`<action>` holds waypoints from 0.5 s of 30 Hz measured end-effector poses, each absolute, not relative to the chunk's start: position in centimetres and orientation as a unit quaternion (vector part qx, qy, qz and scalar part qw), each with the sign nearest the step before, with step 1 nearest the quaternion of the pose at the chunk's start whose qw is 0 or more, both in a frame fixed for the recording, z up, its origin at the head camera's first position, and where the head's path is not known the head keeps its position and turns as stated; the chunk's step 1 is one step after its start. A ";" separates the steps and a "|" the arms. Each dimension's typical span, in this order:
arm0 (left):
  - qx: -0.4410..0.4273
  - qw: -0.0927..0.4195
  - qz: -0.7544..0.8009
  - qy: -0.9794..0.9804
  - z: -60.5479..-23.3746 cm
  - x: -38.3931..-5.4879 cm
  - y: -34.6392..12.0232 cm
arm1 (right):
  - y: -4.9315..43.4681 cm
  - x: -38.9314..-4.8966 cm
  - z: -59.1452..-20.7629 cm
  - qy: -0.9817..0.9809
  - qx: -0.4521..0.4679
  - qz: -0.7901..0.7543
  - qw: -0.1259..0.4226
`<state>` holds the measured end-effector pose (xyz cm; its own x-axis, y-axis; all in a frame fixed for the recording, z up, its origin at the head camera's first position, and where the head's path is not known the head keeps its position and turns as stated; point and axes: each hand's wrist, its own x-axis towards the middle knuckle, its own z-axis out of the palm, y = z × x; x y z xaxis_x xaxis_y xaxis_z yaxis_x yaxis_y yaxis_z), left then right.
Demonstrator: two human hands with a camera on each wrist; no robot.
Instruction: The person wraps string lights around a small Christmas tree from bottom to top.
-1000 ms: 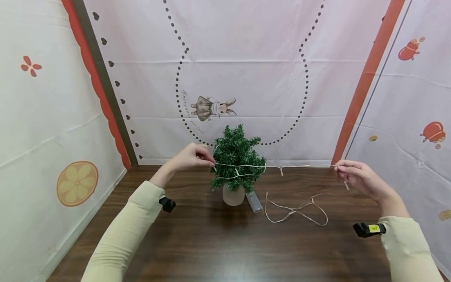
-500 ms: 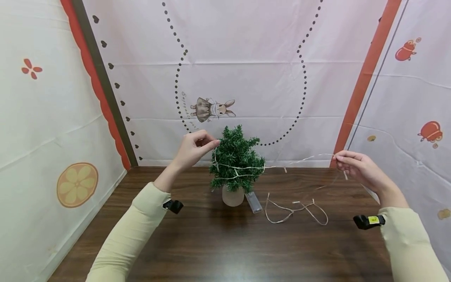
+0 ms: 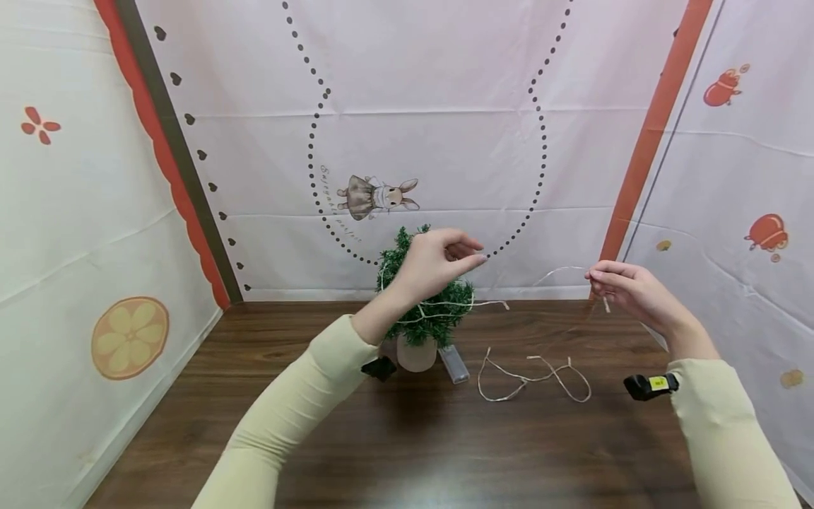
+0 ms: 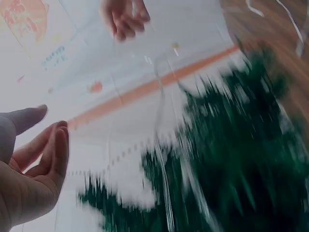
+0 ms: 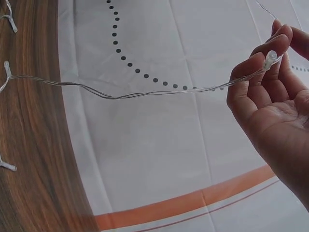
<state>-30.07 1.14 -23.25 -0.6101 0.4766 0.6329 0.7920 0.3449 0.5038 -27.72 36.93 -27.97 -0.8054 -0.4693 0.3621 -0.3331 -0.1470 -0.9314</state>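
Observation:
A small green artificial Christmas tree in a pale round pot stands on the table, partly hidden by my left hand. That hand passes in front of the tree's upper part, and in the left wrist view its thumb and fingers are apart with nothing between them. String lights run across the tree's branches and out to the right. Off to the right, my right hand pinches the thin wire between thumb and fingers. A small clear bulb hangs by that palm in the right wrist view.
A grey battery box lies beside the pot. The loose rest of the wire lies in loops on the dark wooden table. Printed cloth walls the table at the back and both sides.
My left hand has let go of the wire at the tree's left, risen and moved right across the tree. My right hand has lifted slightly, still holding the wire, which now hangs slacker.

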 end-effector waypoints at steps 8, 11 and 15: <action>-0.408 0.125 -0.460 -0.779 -23.9 -31.6 6.6 | 35.8 -28.2 -27.4 0.662 -0.310 -0.680 0.054; -0.399 0.103 -0.480 -0.775 -24.2 -32.3 8.0 | 35.4 -28.2 -27.4 0.672 -0.297 -0.676 0.054; -0.389 0.068 -0.494 -0.774 -24.4 -32.9 9.4 | 34.9 -28.2 -27.2 0.688 -0.281 -0.667 0.049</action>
<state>-32.93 9.35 -24.40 -0.6877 0.5363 0.4894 0.6697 0.2083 0.7128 -28.19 34.87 -27.22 -0.8371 -0.4528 0.3071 -0.3214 -0.0472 -0.9458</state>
